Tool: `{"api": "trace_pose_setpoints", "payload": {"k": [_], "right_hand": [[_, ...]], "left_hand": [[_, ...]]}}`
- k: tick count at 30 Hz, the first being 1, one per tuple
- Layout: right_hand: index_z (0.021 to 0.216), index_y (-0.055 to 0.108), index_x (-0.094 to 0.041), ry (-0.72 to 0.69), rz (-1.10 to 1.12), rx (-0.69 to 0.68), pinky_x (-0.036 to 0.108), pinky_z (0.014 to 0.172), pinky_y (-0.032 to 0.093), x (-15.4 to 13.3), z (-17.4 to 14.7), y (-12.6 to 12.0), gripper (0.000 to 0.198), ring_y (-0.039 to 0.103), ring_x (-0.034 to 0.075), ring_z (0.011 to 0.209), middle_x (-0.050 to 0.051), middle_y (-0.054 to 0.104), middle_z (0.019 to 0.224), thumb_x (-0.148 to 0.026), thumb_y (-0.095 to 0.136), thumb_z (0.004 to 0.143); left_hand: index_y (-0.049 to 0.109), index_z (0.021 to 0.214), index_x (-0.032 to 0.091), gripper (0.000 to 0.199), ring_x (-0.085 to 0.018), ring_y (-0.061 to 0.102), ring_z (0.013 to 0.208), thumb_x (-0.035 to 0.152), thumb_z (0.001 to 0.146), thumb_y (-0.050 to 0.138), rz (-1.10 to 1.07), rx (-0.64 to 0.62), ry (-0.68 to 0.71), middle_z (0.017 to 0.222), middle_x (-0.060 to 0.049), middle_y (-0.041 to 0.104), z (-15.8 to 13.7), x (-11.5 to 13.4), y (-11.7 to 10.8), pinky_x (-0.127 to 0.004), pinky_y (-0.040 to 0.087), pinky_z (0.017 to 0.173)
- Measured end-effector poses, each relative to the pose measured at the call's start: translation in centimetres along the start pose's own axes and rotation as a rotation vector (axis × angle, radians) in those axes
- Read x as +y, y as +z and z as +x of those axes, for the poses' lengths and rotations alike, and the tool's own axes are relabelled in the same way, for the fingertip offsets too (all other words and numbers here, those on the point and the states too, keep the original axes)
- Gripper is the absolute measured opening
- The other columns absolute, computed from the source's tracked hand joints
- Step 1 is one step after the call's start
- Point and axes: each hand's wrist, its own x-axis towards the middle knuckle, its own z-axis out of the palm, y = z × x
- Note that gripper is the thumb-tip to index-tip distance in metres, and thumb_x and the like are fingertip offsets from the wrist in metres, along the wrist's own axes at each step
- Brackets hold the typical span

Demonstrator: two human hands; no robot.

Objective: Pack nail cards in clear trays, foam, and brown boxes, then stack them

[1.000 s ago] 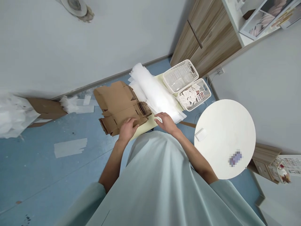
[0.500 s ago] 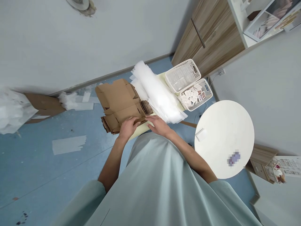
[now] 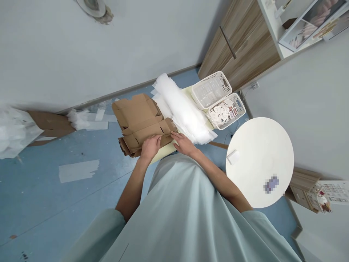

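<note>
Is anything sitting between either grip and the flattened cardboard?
Nothing visible. The left grip is on the near edge of the cardboard, and the fingers of the right grip reach its near right corner. The white sheets lie to the right, not between.

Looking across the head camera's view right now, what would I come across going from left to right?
White plastic bundle → cardboard on the floor → stack of flattened cardboard → white sheets → basket of printed cards → round white table.
</note>
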Motion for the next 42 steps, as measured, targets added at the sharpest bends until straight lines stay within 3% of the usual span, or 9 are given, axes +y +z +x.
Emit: {"api": "trace_pose_setpoints", "payload": {"k": [6, 13, 19, 32, 38, 42], "right_hand": [[0.161, 0.045, -0.016, 0.088, -0.063, -0.061, 0.048, 0.115, 0.051, 0.4, 0.2, 0.4, 0.058, 0.047, 0.030, 0.148, 0.010, 0.033, 0.176, -0.020, 0.051, 0.104], [0.159, 0.046, -0.021, 0.046, -0.162, -0.056, 0.050, 0.108, 0.055, 0.6, 0.0, 1.3, 0.057, 0.050, 0.033, 0.144, 0.007, 0.026, 0.178, -0.019, 0.053, 0.102], [0.160, 0.045, -0.022, 0.055, -0.254, -0.069, 0.052, 0.108, 0.053, 0.2, -0.5, 1.8, 0.065, 0.050, 0.036, 0.142, 0.005, 0.015, 0.181, -0.013, 0.055, 0.097], [0.164, 0.042, -0.022, 0.074, -0.265, -0.072, 0.054, 0.100, 0.055, -0.1, -0.4, 2.4, 0.073, 0.054, 0.037, 0.134, 0.003, 0.012, 0.181, -0.008, 0.049, 0.093], [0.163, 0.044, -0.019, 0.044, -0.298, -0.003, 0.052, 0.107, 0.052, -1.5, -1.1, 1.6, 0.071, 0.046, 0.037, 0.147, 0.006, 0.018, 0.180, 0.000, 0.040, 0.095], [0.162, 0.045, -0.023, -0.022, -0.231, 0.117, 0.048, 0.113, 0.050, -2.7, -2.0, -0.3, 0.065, 0.040, 0.033, 0.155, 0.005, 0.018, 0.180, -0.003, 0.042, 0.100]], "left_hand": [[0.076, 0.123, 0.022, 0.036, -0.031, 0.073, 0.111, 0.027, 0.101, 0.048, 0.017, -0.009, -0.013, 0.123, -0.009, 0.079, 0.8, 0.0, 0.1, -0.039, 0.056, 0.094], [0.079, 0.118, 0.024, 0.032, -0.031, 0.074, 0.112, 0.026, 0.094, 0.058, -0.010, 0.000, -0.073, 0.122, -0.008, 0.080, 1.4, 0.1, 0.6, -0.039, 0.057, 0.094], [0.079, 0.118, 0.024, 0.033, -0.029, 0.073, 0.113, 0.027, 0.094, 0.057, -0.027, 0.006, -0.064, 0.124, -0.009, 0.079, 1.1, 0.4, 0.6, -0.039, 0.056, 0.098], [0.080, 0.115, 0.023, 0.035, -0.029, 0.072, 0.110, 0.027, 0.095, 0.052, 0.057, -0.010, -0.023, 0.121, -0.011, 0.078, 0.9, 0.6, 0.5, -0.039, 0.056, 0.098], [0.081, 0.117, 0.024, 0.040, -0.028, 0.073, 0.111, 0.030, 0.098, 0.046, 0.075, -0.030, 0.030, 0.126, -0.009, 0.078, -0.1, 1.2, -1.2, -0.038, 0.056, 0.099], [0.080, 0.120, 0.025, 0.041, -0.029, 0.074, 0.115, 0.033, 0.101, 0.044, 0.059, 0.078, 0.051, 0.129, -0.008, 0.078, -1.5, 2.0, -3.6, -0.040, 0.057, 0.101]]}}
